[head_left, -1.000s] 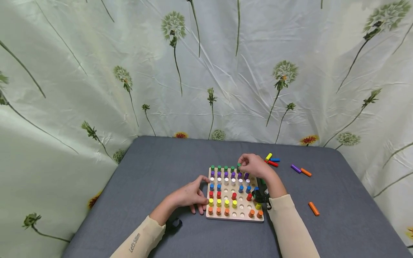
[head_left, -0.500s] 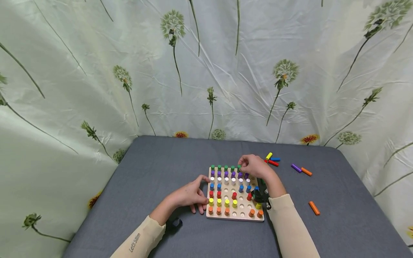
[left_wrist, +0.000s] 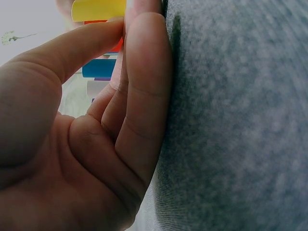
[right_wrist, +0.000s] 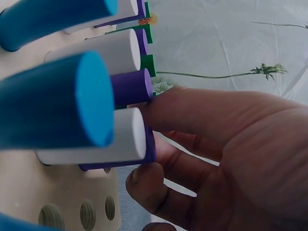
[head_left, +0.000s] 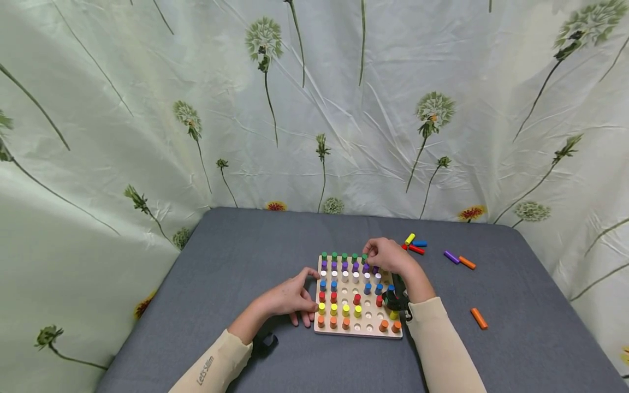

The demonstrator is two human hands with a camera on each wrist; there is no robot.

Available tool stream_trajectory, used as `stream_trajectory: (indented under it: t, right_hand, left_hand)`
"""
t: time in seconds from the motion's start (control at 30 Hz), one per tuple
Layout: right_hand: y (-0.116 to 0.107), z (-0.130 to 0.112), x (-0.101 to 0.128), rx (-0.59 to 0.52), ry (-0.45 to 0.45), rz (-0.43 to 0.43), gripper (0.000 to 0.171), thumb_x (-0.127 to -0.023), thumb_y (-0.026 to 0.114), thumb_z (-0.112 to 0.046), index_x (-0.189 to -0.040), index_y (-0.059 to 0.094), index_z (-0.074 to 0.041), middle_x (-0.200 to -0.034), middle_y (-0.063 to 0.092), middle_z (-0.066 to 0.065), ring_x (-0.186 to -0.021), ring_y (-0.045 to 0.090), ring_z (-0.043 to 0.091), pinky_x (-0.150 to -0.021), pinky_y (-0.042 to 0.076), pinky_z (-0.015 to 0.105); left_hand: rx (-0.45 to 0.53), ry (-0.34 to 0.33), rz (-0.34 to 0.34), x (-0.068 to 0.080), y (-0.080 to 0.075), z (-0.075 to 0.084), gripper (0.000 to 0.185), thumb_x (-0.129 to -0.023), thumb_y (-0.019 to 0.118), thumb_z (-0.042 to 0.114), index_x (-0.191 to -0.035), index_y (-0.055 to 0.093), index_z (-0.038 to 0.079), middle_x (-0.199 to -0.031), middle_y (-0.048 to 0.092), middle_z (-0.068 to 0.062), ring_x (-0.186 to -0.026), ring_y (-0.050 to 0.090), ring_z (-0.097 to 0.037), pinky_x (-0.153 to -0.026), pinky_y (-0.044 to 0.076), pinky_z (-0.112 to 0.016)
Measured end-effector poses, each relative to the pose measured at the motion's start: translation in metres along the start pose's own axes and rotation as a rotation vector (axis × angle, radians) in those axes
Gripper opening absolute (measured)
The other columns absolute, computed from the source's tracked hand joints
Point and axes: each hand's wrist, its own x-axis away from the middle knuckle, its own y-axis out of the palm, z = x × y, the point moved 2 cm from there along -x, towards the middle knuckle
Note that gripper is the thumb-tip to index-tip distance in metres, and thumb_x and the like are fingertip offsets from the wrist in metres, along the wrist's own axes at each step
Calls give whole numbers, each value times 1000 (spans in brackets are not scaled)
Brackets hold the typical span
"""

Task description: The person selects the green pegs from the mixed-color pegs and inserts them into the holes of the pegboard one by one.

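A pale wooden pegboard [head_left: 361, 334] holds rows of coloured pegs: green at the back, then purple, white, blue, red, yellow and orange. Thumb and fingers of my left hand [head_left: 285, 297] grip the board's left edge; the left wrist view shows a yellow peg [left_wrist: 98, 10] just beyond the thumb. At the back row my right hand [head_left: 388, 255] pinches a green peg [head_left: 365, 258], which stands upright at the end of the green row. In the right wrist view those fingertips are partly hidden behind a white peg [right_wrist: 96, 139] and purple pegs.
Loose pegs lie right of the board: yellow [head_left: 410, 239], blue [head_left: 420, 243] and red [head_left: 416, 250] in a cluster, purple [head_left: 451, 257] and orange [head_left: 467, 262] together, another orange peg [head_left: 479, 318] nearer. A patterned curtain [head_left: 314, 109] hangs behind the grey table [head_left: 245, 240].
The right hand has come down slightly, and the green peg at its fingertips now sits lower, about level with its row. The left hand has stayed on the board's edge.
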Motion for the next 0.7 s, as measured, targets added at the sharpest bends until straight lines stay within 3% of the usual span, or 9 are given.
stream_trajectory:
  t: [0.53,0.7]
  right_hand:
    - [-6,-3,8,-86,10,1,24,-95,63,-2,-119,65,-3,-84,64,7,-67,52,19,-62,41,30]
    - [-12,-4,12,-134,-1,6,26,-97,63,-3,-122,63,1,-86,66,9,-70,58,25,-64,43,30]
  left_hand:
    - [-20,-3,10,-2,2,-1,65,-97,76,12,-147,36,20,-81,78,-6,-61,73,-15,-46,55,-29]
    - [-12,-1,6,-1,1,-1,65,-97,76,12,-147,36,19,-82,78,-7,-61,73,-15,-46,55,-29]
